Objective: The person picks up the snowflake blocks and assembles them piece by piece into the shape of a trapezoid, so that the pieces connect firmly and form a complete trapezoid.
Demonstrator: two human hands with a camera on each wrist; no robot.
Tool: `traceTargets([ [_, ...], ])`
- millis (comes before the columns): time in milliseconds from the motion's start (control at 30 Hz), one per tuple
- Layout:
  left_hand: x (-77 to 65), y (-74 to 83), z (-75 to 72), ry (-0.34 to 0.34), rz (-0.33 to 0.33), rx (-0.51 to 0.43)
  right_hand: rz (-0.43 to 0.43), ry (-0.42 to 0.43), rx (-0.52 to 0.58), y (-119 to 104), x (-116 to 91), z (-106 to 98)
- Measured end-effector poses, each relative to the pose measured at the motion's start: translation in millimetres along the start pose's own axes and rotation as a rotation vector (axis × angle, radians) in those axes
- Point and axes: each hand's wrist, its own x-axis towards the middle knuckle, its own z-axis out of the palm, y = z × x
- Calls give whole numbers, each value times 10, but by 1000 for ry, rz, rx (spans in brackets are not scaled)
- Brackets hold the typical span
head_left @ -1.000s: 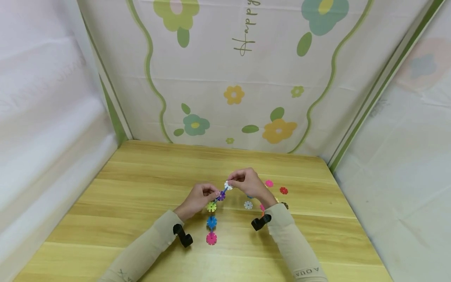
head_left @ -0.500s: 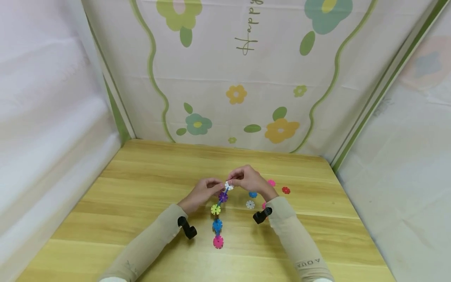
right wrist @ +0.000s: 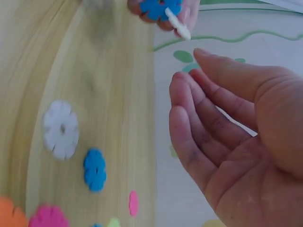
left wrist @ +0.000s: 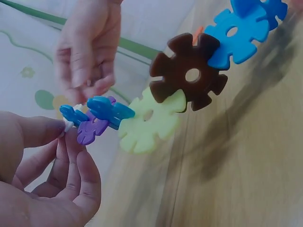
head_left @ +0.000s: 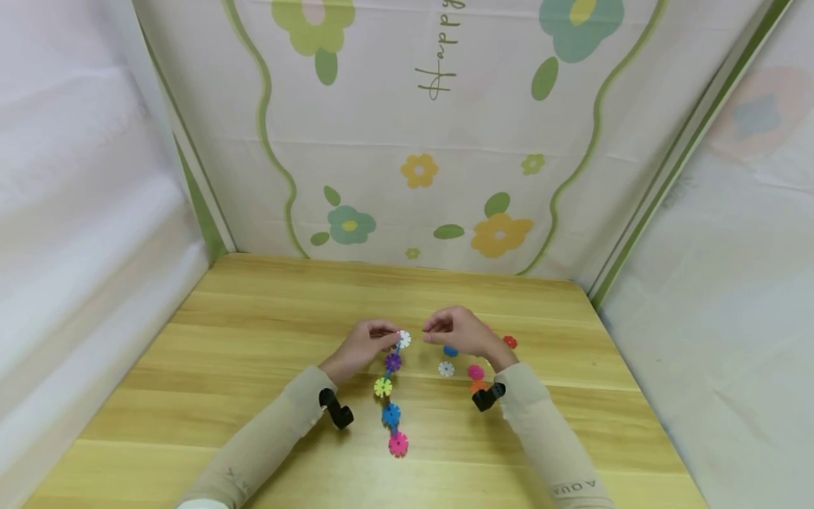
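Observation:
My left hand point(head_left: 362, 348) pinches the white snowflake disc point(head_left: 405, 339) at the far end of a chain of slotted plastic discs. From there the chain runs toward the near edge through a purple disc point(head_left: 393, 363), a yellow-green disc point(head_left: 383, 387) and a blue disc point(head_left: 391, 415) to a pink disc point(head_left: 398, 445). A brown disc point(left wrist: 175, 71) and a few blue linking discs also show in the left wrist view. Just right of the white disc, my right hand point(head_left: 461, 332) is apart from the chain, fingers loosely bent around nothing.
Loose discs lie on the wooden table point(head_left: 254, 297) below and beside my right hand: white point(head_left: 446, 369), blue point(head_left: 451, 350), pink point(head_left: 476, 372), orange point(head_left: 478, 387) and red point(head_left: 510, 342). A flower-printed cloth wall point(head_left: 381, 106) stands behind the table.
My right hand has let go of the white disc and moved right. My left hand has shifted its grip from near the purple disc up to the white one.

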Motion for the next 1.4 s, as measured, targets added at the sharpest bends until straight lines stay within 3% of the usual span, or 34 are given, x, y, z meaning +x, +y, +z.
traceTargets([
  [267,-23,-39,-183,62,-5,-67,46,-12,-174,204,-330,63],
  [467,-47,-75,-242,86,-16,-103,58,10,-238,342,-401,201],
  [767,-113,-81,-237,90,-33,-126,57,62,-176,341,-389,234],
  [1100,-150,-60,-221,92,-27,-134,16,100,-117,107,-235,183],
  [1400,-146,-38,-176,121,-50,-134,-98,203,-66,-61,-70,286],
])
